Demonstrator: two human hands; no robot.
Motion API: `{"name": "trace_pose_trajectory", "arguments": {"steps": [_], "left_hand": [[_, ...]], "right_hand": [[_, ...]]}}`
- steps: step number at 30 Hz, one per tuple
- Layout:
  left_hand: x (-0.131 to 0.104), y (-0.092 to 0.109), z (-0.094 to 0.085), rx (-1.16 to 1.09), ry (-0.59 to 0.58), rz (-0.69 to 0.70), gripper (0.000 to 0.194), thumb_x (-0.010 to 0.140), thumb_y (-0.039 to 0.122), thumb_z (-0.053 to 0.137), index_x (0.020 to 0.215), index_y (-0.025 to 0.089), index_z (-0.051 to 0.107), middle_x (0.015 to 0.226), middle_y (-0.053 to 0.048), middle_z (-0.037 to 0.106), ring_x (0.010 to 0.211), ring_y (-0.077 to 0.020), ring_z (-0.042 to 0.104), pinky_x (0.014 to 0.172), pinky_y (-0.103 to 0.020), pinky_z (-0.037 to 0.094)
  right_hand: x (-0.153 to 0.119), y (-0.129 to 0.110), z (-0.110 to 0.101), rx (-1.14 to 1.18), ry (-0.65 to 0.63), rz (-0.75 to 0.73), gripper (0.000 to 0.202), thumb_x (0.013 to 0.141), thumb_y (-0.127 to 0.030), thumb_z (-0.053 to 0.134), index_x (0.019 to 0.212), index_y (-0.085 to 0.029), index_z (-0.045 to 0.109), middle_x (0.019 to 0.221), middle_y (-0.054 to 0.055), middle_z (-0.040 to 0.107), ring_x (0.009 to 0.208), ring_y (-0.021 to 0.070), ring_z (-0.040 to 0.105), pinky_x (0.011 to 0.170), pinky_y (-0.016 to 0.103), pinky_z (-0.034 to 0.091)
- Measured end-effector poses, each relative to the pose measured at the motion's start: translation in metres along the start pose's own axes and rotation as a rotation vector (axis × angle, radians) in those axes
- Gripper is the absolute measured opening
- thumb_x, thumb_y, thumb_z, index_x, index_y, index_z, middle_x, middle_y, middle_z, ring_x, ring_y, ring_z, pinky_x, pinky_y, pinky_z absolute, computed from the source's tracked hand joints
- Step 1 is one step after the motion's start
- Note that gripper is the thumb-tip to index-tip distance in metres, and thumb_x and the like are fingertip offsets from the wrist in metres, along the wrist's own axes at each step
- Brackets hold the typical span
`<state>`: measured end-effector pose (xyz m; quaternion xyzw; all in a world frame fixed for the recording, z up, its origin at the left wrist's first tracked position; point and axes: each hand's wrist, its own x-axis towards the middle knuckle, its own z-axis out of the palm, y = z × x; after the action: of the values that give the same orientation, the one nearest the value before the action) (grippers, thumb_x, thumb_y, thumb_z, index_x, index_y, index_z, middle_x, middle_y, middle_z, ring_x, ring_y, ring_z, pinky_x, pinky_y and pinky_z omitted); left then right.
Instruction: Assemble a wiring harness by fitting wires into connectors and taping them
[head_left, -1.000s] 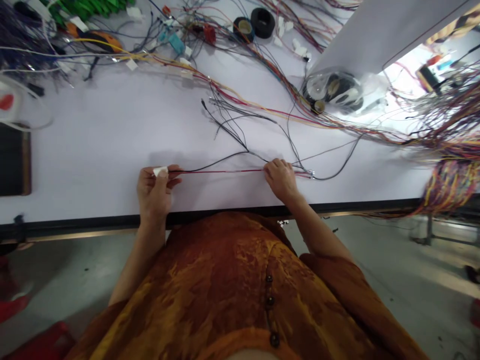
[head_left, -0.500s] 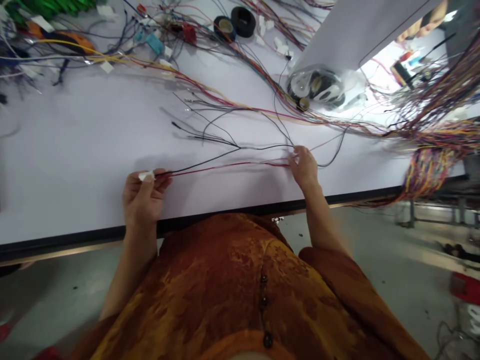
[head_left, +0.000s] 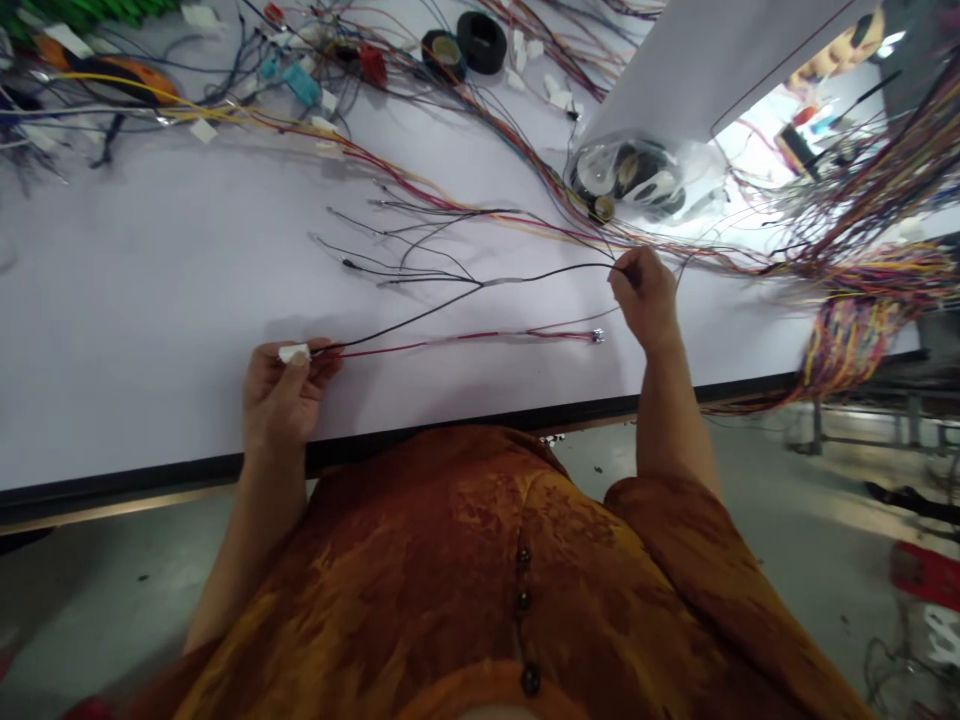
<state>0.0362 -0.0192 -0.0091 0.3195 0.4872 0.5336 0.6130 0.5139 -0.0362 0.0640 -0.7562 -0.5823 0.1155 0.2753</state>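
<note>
Grips one white piece [head_left: 295, 354] in the left hand [head_left: 283, 392], thumb on top, at the near left of the table [head_left: 172, 270]. Pinches one black wire [head_left: 559, 270] in the right hand [head_left: 646, 298], farther off and to the right. Has both hands closed and well apart, with the black wire in a gently bent line between.

Now holds the right hand farther right and farther off than half a second ago, clear of the red wire [head_left: 405, 349] and on the black one instead. Leaves the red wire's metal ends [head_left: 598, 336] bare on the table, on the near side of the right hand. Seems thereby to part the two colours into separate runs, meeting only at the left hand.

Counts one grey splice [head_left: 501, 281] along the black wire, and about six dark branch wires [head_left: 431, 273] fanning out to the left, too tangled to number surely. Cannot number the metal ends, bunched as they are.

Shows, farther out, two loose black tape rolls [head_left: 481, 42], one red connector [head_left: 372, 64], one orange-and-black tool [head_left: 120, 78] at far left, and one clear bag [head_left: 660, 180] of rolls at far right. Includes, beyond that to the right, one big wire mass [head_left: 840, 340], its strands past counting.
</note>
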Motion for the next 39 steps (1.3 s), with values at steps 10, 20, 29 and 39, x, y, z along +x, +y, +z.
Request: {"name": "trace_pose_trajectory", "arguments": {"steps": [10, 20, 29, 39], "left_hand": [[0.008, -0.011, -0.005, 0.026, 0.068, -0.009, 0.042, 0.072, 0.029, 0.089, 0.096, 0.017, 0.057, 0.092, -0.001, 0.074, 0.083, -0.0163, 0.076, 0.077, -0.028, 0.061], [-0.007, 0.006, 0.014, 1.032, -0.123, 0.620, 0.023, 0.086, 0.016, 0.066, 0.109, 0.016, 0.068, 0.123, -0.015, 0.066, 0.129, -0.0330, 0.053, 0.120, -0.056, 0.030], [-0.003, -0.013, 0.010, 1.132, -0.265, 0.497, 0.025, 0.082, 0.014, 0.057, 0.097, 0.027, 0.073, 0.103, -0.013, 0.067, 0.108, -0.0348, 0.061, 0.116, -0.062, 0.030], [-0.009, -0.008, 0.007, 1.501, -0.217, 0.656, 0.030, 0.096, 0.019, 0.047, 0.112, 0.019, 0.072, 0.115, -0.012, 0.071, 0.114, -0.0298, 0.061, 0.123, -0.056, 0.025]], "right_hand": [[-0.087, 0.039, -0.011, 0.004, -0.418, 0.334, 0.021, 0.076, -0.041, 0.067, 0.075, -0.020, 0.070, 0.070, 0.005, 0.068, 0.065, 0.0183, 0.057, 0.064, 0.034, 0.046], [-0.066, -0.040, 0.040, -0.247, -0.289, 0.001, 0.028, 0.093, -0.031, 0.059, 0.113, -0.014, 0.069, 0.110, 0.016, 0.067, 0.098, 0.0279, 0.064, 0.091, 0.043, 0.052], [-0.021, -0.070, 0.123, -0.039, -0.323, -0.192, 0.030, 0.094, -0.029, 0.055, 0.118, -0.014, 0.066, 0.108, 0.015, 0.067, 0.101, 0.0258, 0.060, 0.096, 0.042, 0.048], [0.056, -0.027, 0.121, -0.031, -0.097, -0.175, 0.021, 0.090, -0.016, 0.057, 0.110, -0.016, 0.067, 0.110, 0.013, 0.064, 0.090, 0.0205, 0.061, 0.088, 0.037, 0.053]]}}
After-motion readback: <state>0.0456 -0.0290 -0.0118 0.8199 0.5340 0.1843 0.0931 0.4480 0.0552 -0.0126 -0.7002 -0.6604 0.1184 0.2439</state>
